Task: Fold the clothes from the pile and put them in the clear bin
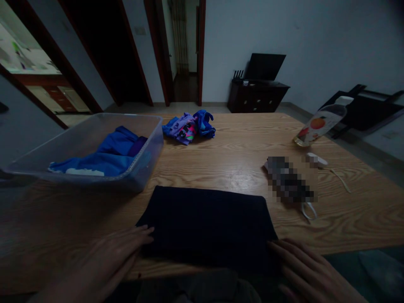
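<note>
A dark, folded cloth point(208, 225) lies flat on the wooden table point(240, 155) near its front edge. My left hand point(118, 252) touches the cloth's left side, its fingers stretched out over the corner. On the right side, my right hand point(306, 263) rests its extended fingertips on the cloth's edge. Neither hand is closed round anything. The cloth's lower edge is dark and hard to make out.
A clear plastic bin point(154, 147) with blue clothes point(116, 147) stands at the left. Crumpled blue and purple clothes point(187, 127) lie behind. At right are a bottle point(322, 124), a blurred object with a strap point(288, 179) and a small white item point(317, 160).
</note>
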